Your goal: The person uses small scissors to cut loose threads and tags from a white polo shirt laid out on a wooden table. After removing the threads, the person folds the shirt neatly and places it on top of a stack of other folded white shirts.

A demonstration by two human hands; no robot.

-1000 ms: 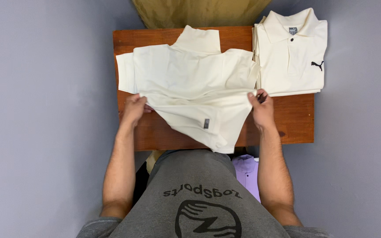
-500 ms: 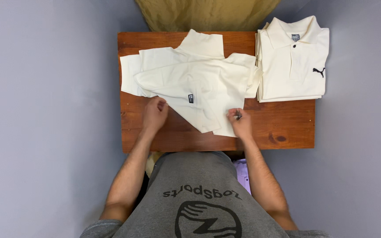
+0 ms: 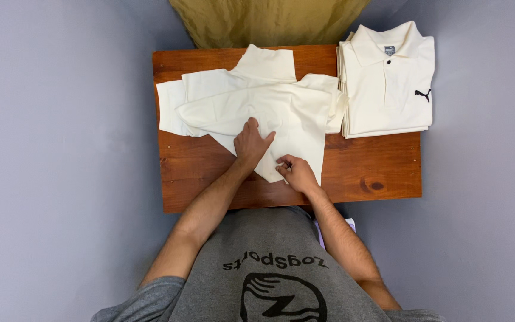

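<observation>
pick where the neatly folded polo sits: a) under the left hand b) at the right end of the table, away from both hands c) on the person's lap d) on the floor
b: the folded polo lies at the table's right end, while both hands, left hand and right hand, rest on the spread cream shirt.

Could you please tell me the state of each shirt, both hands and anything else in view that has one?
Cream polo shirt: lying partly folded and rumpled on the table, collar away from the person.
Stack of folded polo shirts: neatly folded, top shirt buttoned, overhanging the table's right edge.
Left hand: flat, pressing the shirt.
Right hand: pinching the shirt's lower corner.
Wooden table: bears both.
</observation>
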